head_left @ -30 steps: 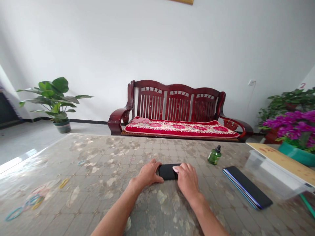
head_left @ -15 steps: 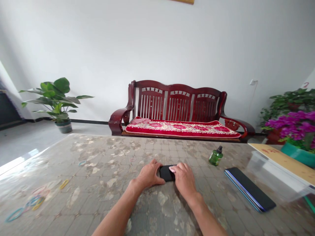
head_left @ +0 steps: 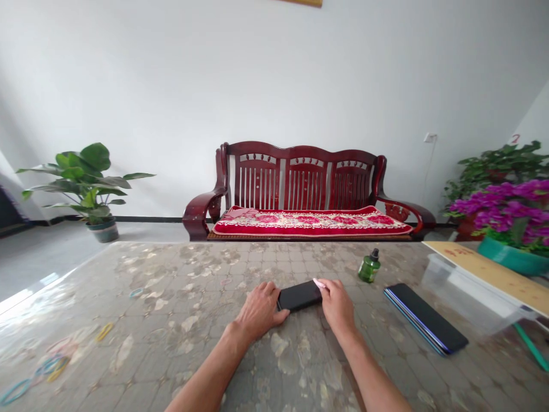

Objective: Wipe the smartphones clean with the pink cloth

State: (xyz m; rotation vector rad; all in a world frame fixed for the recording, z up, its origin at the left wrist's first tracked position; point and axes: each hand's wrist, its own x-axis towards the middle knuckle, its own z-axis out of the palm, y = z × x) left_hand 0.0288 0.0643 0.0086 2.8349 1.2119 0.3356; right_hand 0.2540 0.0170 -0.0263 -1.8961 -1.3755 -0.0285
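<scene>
A black smartphone (head_left: pixel 299 296) lies near the middle of the table, its dark screen up and tilted slightly in line. My left hand (head_left: pixel 261 309) grips its left end between thumb and fingers. At the right end, my right hand (head_left: pixel 337 303) is closed with a small whitish wad (head_left: pixel 318 283) pinched at the fingertips, touching or just over the phone's upper right corner. Whether the wad is cloth or paper I cannot tell. Beyond the right hand stands a green bottle (head_left: pixel 369 268) with a black top.
Stacked dark phones (head_left: pixel 426 317) lie to the right, beside a clear plastic box (head_left: pixel 461 300) under a tan board (head_left: pixel 493 273). A teal flower pot (head_left: pixel 510 256) rests there. Coloured loops (head_left: pixel 51 366) lie at left. A wooden bench (head_left: pixel 304 177) stands beyond the table (head_left: pixel 180 343).
My right hand has slid right, from the phone's screen to its right end, with the whitish wad. The phone now lies more slanted, and more of its screen shows. The view has shifted slightly.
</scene>
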